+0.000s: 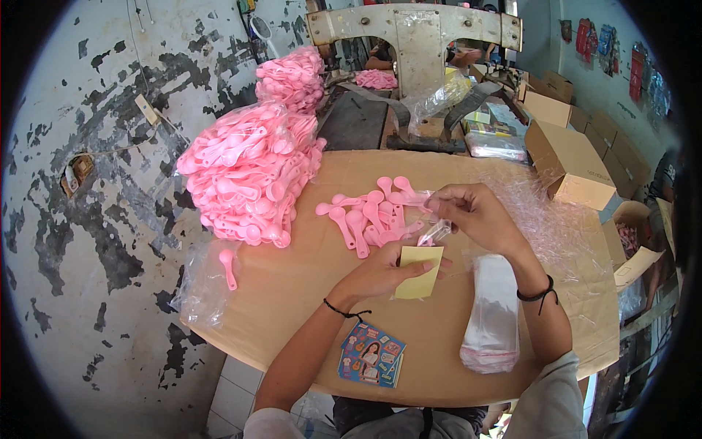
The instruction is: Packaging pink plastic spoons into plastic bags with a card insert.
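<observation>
Over the middle of the brown-covered table, my left hand [387,268] is closed on a yellow card [418,274], the thumb lying across its face. Clear plastic [436,233] shows just above the card, between my two hands. My right hand [474,214] pinches a bit of clear film at its fingertips; its exact shape is hard to make out. Beyond the left hand lies a loose heap of pink measuring spoons [373,212]. Nearer my body sits a small stack of colourful printed cards [371,356]. A pile of clear plastic sleeves [490,314] lies under my right forearm.
Big clear bags of pink spoons [245,172] stand at the left, with a single pink spoon [229,268] on an empty plastic bag [199,289]. Thin clear strips [545,212] are scattered at the right. Cardboard boxes [570,164] and a metal machine frame [417,44] stand beyond.
</observation>
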The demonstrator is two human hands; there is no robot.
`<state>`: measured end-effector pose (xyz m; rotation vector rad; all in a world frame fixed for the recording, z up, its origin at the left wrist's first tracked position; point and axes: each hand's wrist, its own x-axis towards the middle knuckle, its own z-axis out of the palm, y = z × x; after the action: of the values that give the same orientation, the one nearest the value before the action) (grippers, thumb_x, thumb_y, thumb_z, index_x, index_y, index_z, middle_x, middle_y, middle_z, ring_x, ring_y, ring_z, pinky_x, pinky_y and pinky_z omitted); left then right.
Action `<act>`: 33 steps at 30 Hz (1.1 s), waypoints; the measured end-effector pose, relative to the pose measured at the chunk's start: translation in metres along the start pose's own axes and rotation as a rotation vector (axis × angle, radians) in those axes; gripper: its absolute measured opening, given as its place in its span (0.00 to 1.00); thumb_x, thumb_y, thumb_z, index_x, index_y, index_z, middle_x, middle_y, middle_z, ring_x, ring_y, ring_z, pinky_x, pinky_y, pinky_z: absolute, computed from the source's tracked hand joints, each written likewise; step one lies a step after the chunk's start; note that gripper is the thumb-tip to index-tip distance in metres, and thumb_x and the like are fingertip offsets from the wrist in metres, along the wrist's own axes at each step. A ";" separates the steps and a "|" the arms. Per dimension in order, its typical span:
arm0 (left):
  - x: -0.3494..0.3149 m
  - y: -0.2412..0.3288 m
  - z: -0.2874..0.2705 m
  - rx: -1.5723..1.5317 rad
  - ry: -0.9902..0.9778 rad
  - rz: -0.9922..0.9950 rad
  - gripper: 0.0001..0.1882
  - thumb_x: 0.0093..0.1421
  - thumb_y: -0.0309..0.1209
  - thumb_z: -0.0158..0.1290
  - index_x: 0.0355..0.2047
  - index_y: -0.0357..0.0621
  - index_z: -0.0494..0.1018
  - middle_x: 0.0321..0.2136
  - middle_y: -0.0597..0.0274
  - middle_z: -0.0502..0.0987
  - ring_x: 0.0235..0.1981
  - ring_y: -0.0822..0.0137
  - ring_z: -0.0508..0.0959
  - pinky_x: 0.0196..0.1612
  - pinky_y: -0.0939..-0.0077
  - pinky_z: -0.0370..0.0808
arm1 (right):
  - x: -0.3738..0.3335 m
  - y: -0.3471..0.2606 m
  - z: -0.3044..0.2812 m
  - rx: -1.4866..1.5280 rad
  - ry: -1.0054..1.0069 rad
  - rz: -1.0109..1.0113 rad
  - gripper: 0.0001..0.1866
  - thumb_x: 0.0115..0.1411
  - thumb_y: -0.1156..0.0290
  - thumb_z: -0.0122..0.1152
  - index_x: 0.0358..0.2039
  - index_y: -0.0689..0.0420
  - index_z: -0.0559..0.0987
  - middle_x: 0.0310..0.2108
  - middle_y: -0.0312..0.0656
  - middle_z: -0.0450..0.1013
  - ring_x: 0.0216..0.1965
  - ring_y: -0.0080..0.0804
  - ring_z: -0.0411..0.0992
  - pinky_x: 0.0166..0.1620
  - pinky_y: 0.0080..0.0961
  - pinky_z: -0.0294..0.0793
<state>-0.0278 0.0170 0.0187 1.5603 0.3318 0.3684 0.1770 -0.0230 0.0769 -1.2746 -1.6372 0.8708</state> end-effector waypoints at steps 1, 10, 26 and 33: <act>0.000 -0.002 -0.001 0.001 0.004 -0.004 0.21 0.68 0.33 0.46 0.58 0.37 0.62 0.51 0.52 0.74 0.51 0.63 0.76 0.49 0.67 0.77 | 0.000 0.000 0.001 0.005 -0.003 -0.001 0.14 0.62 0.68 0.60 0.43 0.65 0.79 0.27 0.36 0.77 0.26 0.21 0.70 0.30 0.24 0.73; 0.008 -0.007 0.003 0.169 0.551 0.200 0.14 0.70 0.28 0.40 0.48 0.35 0.71 0.36 0.68 0.75 0.34 0.81 0.72 0.38 0.84 0.71 | -0.002 -0.001 0.020 -0.655 0.374 -0.604 0.09 0.55 0.73 0.63 0.37 0.56 0.82 0.33 0.39 0.76 0.33 0.36 0.72 0.39 0.30 0.74; -0.001 0.006 0.007 0.752 0.429 0.216 0.09 0.66 0.27 0.46 0.43 0.36 0.72 0.17 0.55 0.70 0.17 0.73 0.68 0.22 0.77 0.63 | -0.006 0.007 0.022 -0.737 0.079 -0.466 0.08 0.52 0.70 0.64 0.32 0.58 0.81 0.30 0.44 0.76 0.37 0.43 0.73 0.44 0.36 0.73; 0.009 -0.009 0.003 0.245 0.571 0.351 0.15 0.70 0.34 0.42 0.47 0.37 0.71 0.35 0.60 0.80 0.29 0.74 0.78 0.30 0.80 0.74 | -0.002 -0.003 -0.022 -0.165 0.321 -0.314 0.04 0.58 0.76 0.56 0.32 0.61 0.77 0.24 0.37 0.74 0.28 0.27 0.72 0.33 0.23 0.72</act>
<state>-0.0186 0.0185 0.0100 1.7352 0.5586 1.0901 0.1967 -0.0254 0.0881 -1.1557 -1.6131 0.3265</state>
